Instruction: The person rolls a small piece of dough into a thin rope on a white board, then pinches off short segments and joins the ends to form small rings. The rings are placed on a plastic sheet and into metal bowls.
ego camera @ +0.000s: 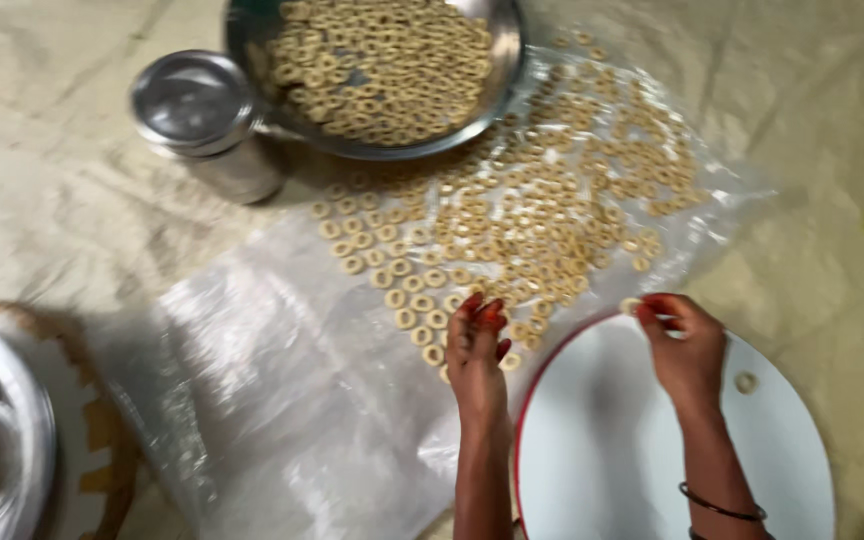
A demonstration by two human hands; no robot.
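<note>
Head view, looking down at a floor [832,130] covered in pale cloth. A clear plastic sheet [282,400] is spread on it.

Done so far, judging by the layout: a great many small dough rings [512,215] already lie on the far and right part of the sheet, some in loose rows at the near left edge of the patch, the rest crowded. A wide steel bowl [507,60] at the far side is heaped with more rings. Just left of it stands a lidded steel canister [202,120].

Left: the near left half of the sheet is bare, so there appears to be room for many more. The round white board [602,460] with a red rim, near right, carries only one ring [746,381].

Left hand [477,345]: fingers pressed together, tips down on the sheet at the near edge of the rings, seemingly setting or nudging one; motion blur hides any grip.

Right hand [682,345]: over the far edge of the board, thumb and fingertips pinching a single pale ring [632,305].

At the near left, part of a large steel vessel [22,430] shows, contents unclear.
</note>
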